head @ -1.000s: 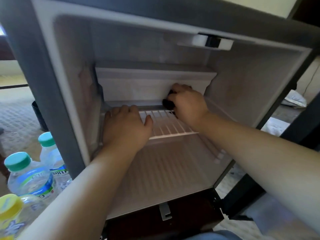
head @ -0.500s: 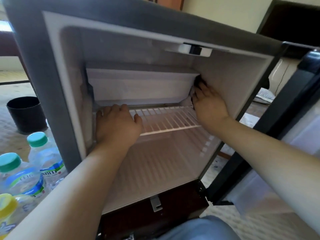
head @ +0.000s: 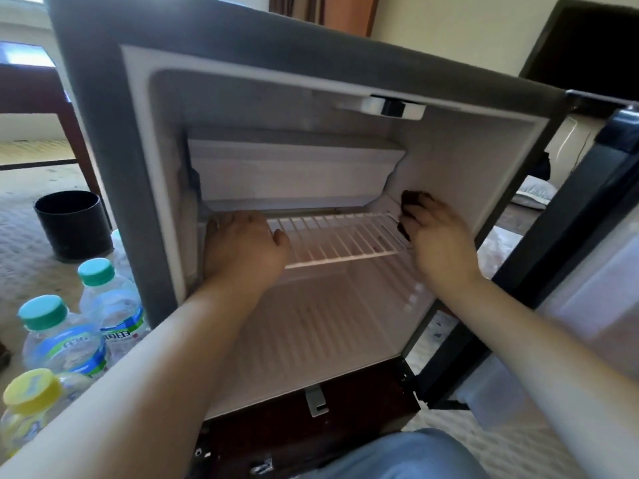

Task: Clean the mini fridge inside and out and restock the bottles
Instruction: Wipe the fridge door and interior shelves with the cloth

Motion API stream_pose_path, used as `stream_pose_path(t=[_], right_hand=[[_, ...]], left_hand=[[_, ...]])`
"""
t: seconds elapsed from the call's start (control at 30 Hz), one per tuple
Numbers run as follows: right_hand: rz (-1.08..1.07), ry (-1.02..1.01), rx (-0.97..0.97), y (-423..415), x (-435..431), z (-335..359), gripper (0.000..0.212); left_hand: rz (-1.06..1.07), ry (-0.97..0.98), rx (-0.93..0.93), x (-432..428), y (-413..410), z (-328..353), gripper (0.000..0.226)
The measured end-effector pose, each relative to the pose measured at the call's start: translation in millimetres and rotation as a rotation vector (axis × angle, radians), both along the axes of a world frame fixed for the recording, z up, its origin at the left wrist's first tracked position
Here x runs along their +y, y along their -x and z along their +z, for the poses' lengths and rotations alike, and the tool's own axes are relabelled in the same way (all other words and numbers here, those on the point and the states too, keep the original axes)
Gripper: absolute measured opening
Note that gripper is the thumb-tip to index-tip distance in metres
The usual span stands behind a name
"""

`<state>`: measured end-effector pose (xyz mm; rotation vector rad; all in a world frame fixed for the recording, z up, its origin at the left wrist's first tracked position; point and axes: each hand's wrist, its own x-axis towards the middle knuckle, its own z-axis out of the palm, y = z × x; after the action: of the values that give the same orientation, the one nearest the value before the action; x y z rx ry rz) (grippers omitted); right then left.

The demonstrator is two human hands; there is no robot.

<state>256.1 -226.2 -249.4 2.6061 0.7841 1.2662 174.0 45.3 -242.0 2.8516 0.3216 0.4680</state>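
Though its shell is grey, the mini fridge [head: 463, 157] (open) is white inside.

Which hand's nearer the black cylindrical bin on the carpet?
Left. The left hand rests on the left end of the white wire shelf, on the side of the black cylindrical bin. The right hand grips a dark cloth at the shelf's right end, farther away.

My right grip [head: 439, 243] covers most of the dark cloth [head: 413, 198]. The left edge cuts off the yellow-capped bottle [head: 29, 406]; the right edge cuts off the fridge door [head: 598, 305].
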Motion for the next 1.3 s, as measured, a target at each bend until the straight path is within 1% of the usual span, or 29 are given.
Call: stream_pose_path(t=[0.03,0.1,0.17,0.23,0.27,0.33,0.4,0.47,0.53,0.57,0.6,0.67,0.73,0.77,0.87,0.93,1.03,1.13,1.23,1.3], right_hand=[[0.02,-0.087,0.046,2.8,4.1,-3.5,0.028],[0.015,-0.287,0.137,12.4,23.1,-8.7,0.023],[-0.02,-0.475,0.257,22.4,47.0,-14.6,0.032],[-0.003,-0.593,0.313,32.9,64.1,-14.8,0.037],[0.038,-0.616,0.332,40.4,71.9,-13.5,0.04],[0.16,-0.594,0.358,60.3,87.8,-12.9,0.047],[0.272,-0.6,0.373,87.0,101.4,-18.1,0.052],[0.388,-0.654,0.408,113.3,104.6,-33.3,0.049],[0.469,-0.579,0.421,129.7,92.7,-64.1,0.044],[0.459,-0.52,0.454,131.6,83.0,-83.2,0.043],[0.4,-0.491,0.53,127.9,72.1,-103.0,0.041],[0.189,-0.529,0.754,114.0,54.6,-136.8,0.044],[0.025,-0.543,0.865,101.2,46.5,-160.0,0.049],[0.001,-0.495,0.904,97.1,47.4,-168.9,0.05],[0.029,-0.255,0.992,85.7,61.3,-191.2,0.054],[0.04,-0.187,1.013,63.7,72.4,-194.0,0.055],[0.047,-0.168,1.045,15.9,90.7,-191.2,0.053],[0.051,-0.205,1.084,-10.2,110.7,-188.5,0.05],[0.104,-0.266,1.066,7.1,115.7,-189.9,0.048],[0.214,-0.25,1.079,40.8,112.0,-190.6,0.049]], left_hand=[[-0.018,0.002,-0.017,1.8,2.2,-1.3,0.047],[-0.058,-0.013,-0.059,2.9,14.2,-2.1,0.052],[-0.123,0.023,-0.105,-1.3,34.7,-6.3,0.051],[-0.216,0.051,-0.164,-8.5,64.1,-17.1,0.049],[-0.25,0.025,-0.204,-11.8,80.1,-23.8,0.05],[-0.28,-0.01,-0.211,-15.1,107.2,-40.9,0.054],[-0.273,-0.022,-0.133,-13.5,126.5,-61.0,0.054],[-0.249,-0.016,-0.05,-10.9,142.0,-78.4,0.051],[-0.244,0.009,-0.003,-6.4,149.9,-95.2,0.043],[-0.247,0.025,0.031,-4.8,151.5,-102.4,0.041],[-0.247,0.043,0.062,-4.1,151.5,-109.7,0.042],[-0.241,0.073,0.12,-3.7,148.5,-125.9,0.043],[-0.224,0.101,0.163,-7.0,141.9,-139.4,0.043],[-0.217,0.114,0.187,-9.0,136.5,-146.7,0.044],[-0.23,0.124,0.325,-11.2,118.6,-162.2,0.049],[-0.242,0.135,0.362,-10.3,108.5,-166.5,0.051],[-0.224,0.154,0.385,-6.7,103.4,-168.7,0.052],[-0.207,0.127,0.407,-5.9,109.3,-171.1,0.053],[-0.205,0.123,0.435,-8.7,115.8,-169.2,0.054],[-0.22,0.106,0.426,-9.3,119.4,-166.4,0.055]])
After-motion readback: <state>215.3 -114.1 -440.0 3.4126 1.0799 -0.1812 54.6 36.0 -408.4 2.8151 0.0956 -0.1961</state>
